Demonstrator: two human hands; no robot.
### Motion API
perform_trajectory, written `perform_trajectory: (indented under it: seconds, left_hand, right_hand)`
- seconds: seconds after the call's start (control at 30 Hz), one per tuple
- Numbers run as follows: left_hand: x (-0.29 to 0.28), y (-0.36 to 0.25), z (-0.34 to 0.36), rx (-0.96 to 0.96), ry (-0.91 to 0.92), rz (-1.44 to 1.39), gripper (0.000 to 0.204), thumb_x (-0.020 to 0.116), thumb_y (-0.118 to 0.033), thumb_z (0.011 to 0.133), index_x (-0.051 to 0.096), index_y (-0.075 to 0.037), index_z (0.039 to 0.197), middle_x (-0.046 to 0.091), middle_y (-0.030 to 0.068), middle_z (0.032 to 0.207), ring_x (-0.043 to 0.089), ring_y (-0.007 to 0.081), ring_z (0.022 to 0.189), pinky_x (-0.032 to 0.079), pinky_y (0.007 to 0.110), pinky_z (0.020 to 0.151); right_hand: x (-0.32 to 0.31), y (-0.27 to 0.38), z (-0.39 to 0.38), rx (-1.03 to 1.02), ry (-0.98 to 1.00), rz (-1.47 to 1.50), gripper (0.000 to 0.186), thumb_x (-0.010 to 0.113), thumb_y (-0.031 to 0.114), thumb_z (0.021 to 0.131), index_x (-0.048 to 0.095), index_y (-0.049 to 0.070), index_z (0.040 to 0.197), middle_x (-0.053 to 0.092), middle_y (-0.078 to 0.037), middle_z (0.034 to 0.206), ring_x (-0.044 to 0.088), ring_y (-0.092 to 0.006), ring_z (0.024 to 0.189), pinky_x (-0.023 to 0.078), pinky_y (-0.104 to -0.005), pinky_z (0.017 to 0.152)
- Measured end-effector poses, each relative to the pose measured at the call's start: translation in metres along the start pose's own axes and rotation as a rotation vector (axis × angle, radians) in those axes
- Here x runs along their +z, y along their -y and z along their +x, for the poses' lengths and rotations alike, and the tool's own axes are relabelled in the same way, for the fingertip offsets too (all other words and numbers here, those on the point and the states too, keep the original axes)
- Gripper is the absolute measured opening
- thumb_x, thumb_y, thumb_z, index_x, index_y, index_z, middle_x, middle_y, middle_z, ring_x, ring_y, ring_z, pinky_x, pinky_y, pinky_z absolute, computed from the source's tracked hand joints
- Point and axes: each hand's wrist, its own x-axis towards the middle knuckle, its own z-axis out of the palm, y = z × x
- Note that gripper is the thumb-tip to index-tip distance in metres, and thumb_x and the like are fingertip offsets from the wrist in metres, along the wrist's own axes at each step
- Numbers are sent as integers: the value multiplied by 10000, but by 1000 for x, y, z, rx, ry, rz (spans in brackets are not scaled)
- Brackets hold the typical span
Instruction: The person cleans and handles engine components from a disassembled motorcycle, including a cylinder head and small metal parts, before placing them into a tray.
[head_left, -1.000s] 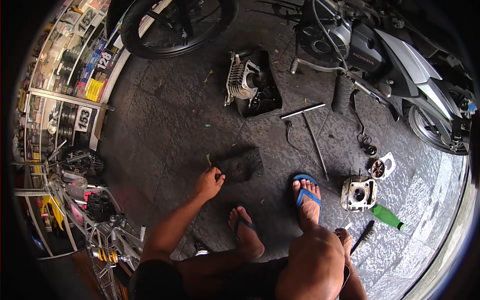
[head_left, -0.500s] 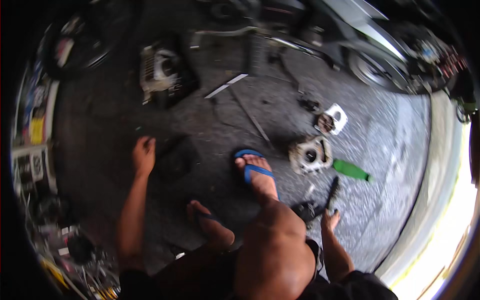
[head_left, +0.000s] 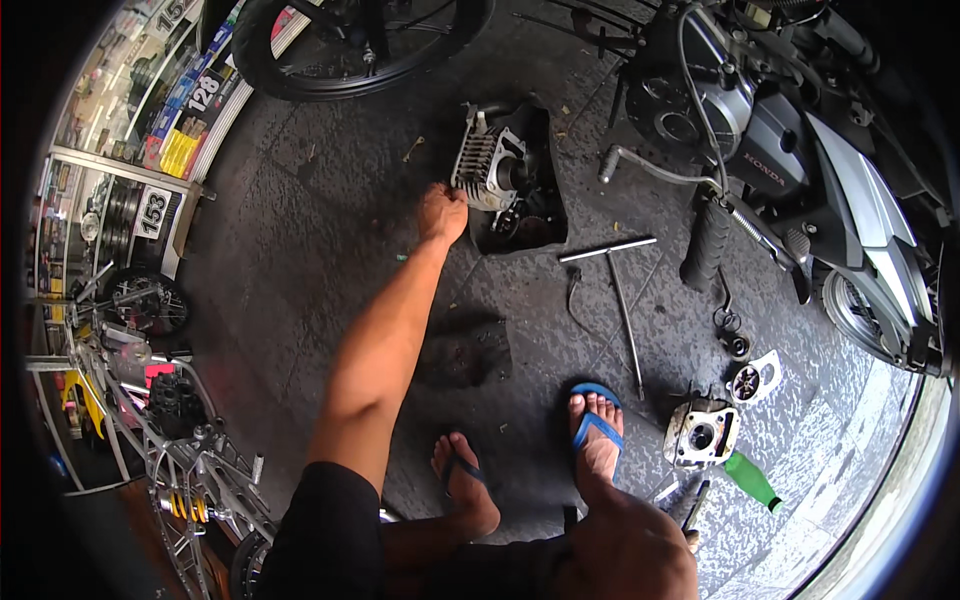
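Observation:
My left hand point(head_left: 443, 213) reaches forward, its fingers curled against the lower left corner of a finned engine cylinder point(head_left: 485, 170). That part rests in a black tray point(head_left: 553, 185) holding other dark, greasy parts. My knee covers most of my right hand point(head_left: 692, 540); only fingertips show, closed at the lower end of a dark stick-like tool point(head_left: 697, 506). Just beyond the tool sits a second, pale metal engine part point(head_left: 688, 452) with a round bore. A green plastic bottle point(head_left: 752, 482) lies against its right side.
A T-handle wrench point(head_left: 625, 320) lies on the floor between tray and bottle. Round parts and a flat metal plate point(head_left: 770, 375) are to its right. A motorcycle point(head_left: 770, 150) stands at right, a loose wheel point(head_left: 370, 85) at the back, and a bare frame point(head_left: 190, 490) at left.
The view has swung left, so the floor items appear farther right and lower. My left hand has moved forward to the finned cylinder. My right hand has become mostly hidden behind my knee.

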Motion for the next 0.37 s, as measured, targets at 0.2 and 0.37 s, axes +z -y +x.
perform_trajectory:
  seconds: [0.2,0.37]
  left_hand:
    - [0,-11,11,-37,190,11,504,481,-408,963,643,62,1049,649,366,1154,647,480,1093,516,542,951]
    - [0,-20,14,-375,204,-324,568,557,-537,986,656,17,911,697,318,1051,711,407,961,557,532,809]
  right_hand:
    - [-9,-57,-21,-325,40,-178,475,758,380,899,609,10,1157,723,-203,924,709,-376,825,572,-451,714]
    - [-7,-80,-31,10,226,-345,493,555,549,973,703,102,1118,748,-212,893,723,-426,856,564,-490,758]
